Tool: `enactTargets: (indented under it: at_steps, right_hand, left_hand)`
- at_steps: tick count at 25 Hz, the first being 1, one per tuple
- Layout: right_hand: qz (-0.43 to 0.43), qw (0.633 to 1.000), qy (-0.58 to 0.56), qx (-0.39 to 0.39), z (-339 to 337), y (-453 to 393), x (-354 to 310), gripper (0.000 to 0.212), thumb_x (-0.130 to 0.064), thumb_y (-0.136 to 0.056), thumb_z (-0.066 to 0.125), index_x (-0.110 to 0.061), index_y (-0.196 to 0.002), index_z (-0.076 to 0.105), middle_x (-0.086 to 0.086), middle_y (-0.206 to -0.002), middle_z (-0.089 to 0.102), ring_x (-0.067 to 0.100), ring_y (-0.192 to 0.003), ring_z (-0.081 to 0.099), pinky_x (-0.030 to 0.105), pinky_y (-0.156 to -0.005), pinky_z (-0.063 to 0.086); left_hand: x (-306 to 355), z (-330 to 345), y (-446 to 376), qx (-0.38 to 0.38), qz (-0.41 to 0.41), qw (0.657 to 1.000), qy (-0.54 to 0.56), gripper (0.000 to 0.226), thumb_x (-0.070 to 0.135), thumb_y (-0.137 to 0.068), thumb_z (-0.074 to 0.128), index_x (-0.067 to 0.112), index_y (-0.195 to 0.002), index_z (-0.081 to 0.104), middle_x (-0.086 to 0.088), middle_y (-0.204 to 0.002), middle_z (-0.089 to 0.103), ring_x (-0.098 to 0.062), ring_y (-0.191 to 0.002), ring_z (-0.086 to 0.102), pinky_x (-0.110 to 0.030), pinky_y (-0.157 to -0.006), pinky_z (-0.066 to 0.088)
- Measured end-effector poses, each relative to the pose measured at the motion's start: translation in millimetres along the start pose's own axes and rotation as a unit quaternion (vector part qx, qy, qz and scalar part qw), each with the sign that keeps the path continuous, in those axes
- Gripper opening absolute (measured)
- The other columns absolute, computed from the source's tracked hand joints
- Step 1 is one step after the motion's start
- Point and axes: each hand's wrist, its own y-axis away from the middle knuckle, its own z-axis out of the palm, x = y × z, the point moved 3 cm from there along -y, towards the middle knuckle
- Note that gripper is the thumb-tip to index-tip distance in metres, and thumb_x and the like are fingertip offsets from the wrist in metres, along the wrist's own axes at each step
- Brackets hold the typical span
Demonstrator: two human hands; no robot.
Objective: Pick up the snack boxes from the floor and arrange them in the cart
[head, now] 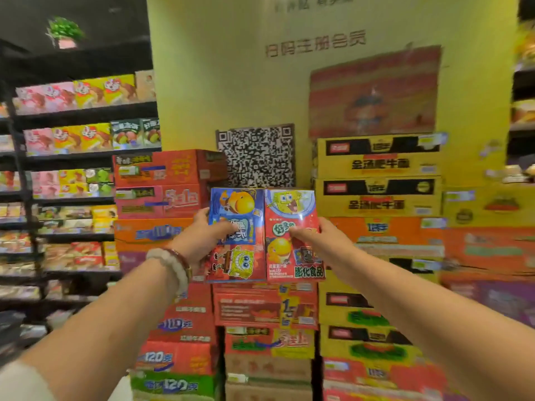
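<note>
I hold two snack boxes side by side at chest height in front of a stack of cartons. The blue snack box (240, 215), with a cartoon fish and a yellow sponge character, is gripped at its left edge by my left hand (202, 238), which wears bead bracelets. The red snack box (292, 250), also printed with the sponge character, is gripped at its right edge by my right hand (315, 235). The two boxes touch along their inner edges. No cart and no floor are in view.
Stacked cartons (376, 180) in red, orange and yellow fill the space ahead against a yellow wall (217, 68) bearing a QR code (257, 154) and a poster. Black shelving (72, 163) with packaged snacks runs along the left. More shelves stand at the far right.
</note>
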Motion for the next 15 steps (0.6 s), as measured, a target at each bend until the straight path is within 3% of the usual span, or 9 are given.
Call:
enactTargets:
  at_steps: [2,5,9,11,13,15]
  right_hand:
    - [0.009,0.997,0.027,0.066,-81.1,0.3,15.4,0.04,-0.034,-0.085,0.066,-0.019,-0.118,0.05,0.001,-0.113,0.066,0.016,-0.095,0.065,0.028,-0.073,0.05]
    - [0.025,0.985,0.053,0.161,-188.5,9.7,30.5,0.044,-0.034,-0.084,0.067,-0.019,-0.121,0.049,0.001,-0.111,0.067,0.02,-0.099,0.065,0.039,-0.092,0.05]
    - [0.045,0.96,0.079,0.265,-302.9,25.4,50.5,0.048,-0.036,-0.081,0.07,-0.021,-0.121,0.048,0.001,-0.112,0.067,0.021,-0.1,0.066,0.043,-0.092,0.052]
    - [0.052,0.944,0.084,0.314,-351.4,36.9,58.2,0.039,-0.034,-0.084,0.068,-0.023,-0.116,0.049,0.0,-0.109,0.067,0.017,-0.094,0.068,0.035,-0.078,0.055]
    - [0.055,0.923,0.097,0.367,-398.2,52.0,62.7,0.033,-0.034,-0.085,0.067,-0.027,-0.111,0.049,-0.002,-0.106,0.068,0.015,-0.089,0.068,0.031,-0.072,0.055]
    - [0.058,0.902,0.109,0.413,-442.3,69.9,63.8,0.04,-0.035,-0.084,0.068,-0.027,-0.118,0.049,0.0,-0.108,0.068,0.018,-0.091,0.069,0.036,-0.077,0.057]
  left_hand:
    - [13.9,86.2,-21.0,-0.068,0.013,0.998,0.007,0.087,0.049,-0.06,0.074,0.022,-0.132,0.031,-0.005,-0.107,0.065,-0.03,-0.091,0.066,-0.037,-0.08,0.059]
    - [31.9,204.8,-54.6,-0.161,0.008,0.983,0.084,0.084,0.036,-0.073,0.074,0.035,-0.14,0.023,-0.012,-0.112,0.066,-0.037,-0.096,0.067,-0.056,-0.085,0.054]
    - [57.0,343.6,-90.6,-0.265,0.032,0.959,0.092,0.074,0.028,-0.085,0.065,0.031,-0.143,0.019,-0.012,-0.106,0.065,-0.034,-0.091,0.068,-0.051,-0.081,0.056]
    - [68.4,408.3,-102.5,-0.32,0.03,0.94,0.113,0.07,0.026,-0.084,0.066,0.03,-0.139,0.023,-0.014,-0.104,0.066,-0.034,-0.087,0.069,-0.05,-0.077,0.057]
    - [81.2,474.2,-110.3,-0.374,0.03,0.918,0.128,0.078,0.038,-0.074,0.074,0.035,-0.136,0.026,-0.015,-0.111,0.065,-0.036,-0.089,0.069,-0.054,-0.077,0.056]
    - [99.4,537.0,-113.7,-0.422,0.052,0.897,0.123,0.1,0.056,-0.052,0.08,0.041,-0.135,0.026,-0.014,-0.123,0.061,-0.036,-0.097,0.068,-0.056,-0.084,0.054]
